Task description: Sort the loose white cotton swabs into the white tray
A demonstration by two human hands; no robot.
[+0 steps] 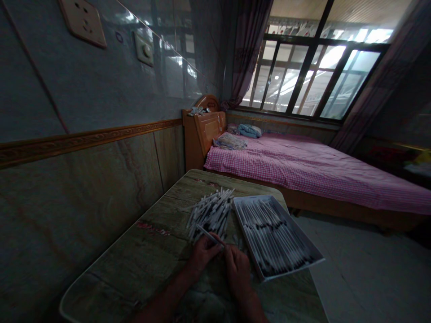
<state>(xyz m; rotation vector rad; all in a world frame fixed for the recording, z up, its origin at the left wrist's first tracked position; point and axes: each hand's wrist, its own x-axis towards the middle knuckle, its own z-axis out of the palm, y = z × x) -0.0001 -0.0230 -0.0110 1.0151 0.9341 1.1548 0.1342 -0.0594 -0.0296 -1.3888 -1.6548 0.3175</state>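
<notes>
My left hand (203, 252) is closed around a slim white stick (208, 234), which points up and to the left. My right hand (238, 265) has its fingers pinched together at the near end of that stick. Whether it grips the stick itself or a small part at its end, I cannot make out. Just beyond my hands lies a loose pile of white sticks (215, 207), some with dark parts. To the right, a shallow white box (243, 223) holds rows of thin white sticks with dark ends. A few small pale pieces lie between pile and box.
The stone-patterned table (134, 264) has rounded corners and stands along the tiled wall (111, 193). Past its far edge is a bed (289, 166) with a pink checked sheet and a wooden headboard (202, 134). Floor tiles (357, 260) show at right.
</notes>
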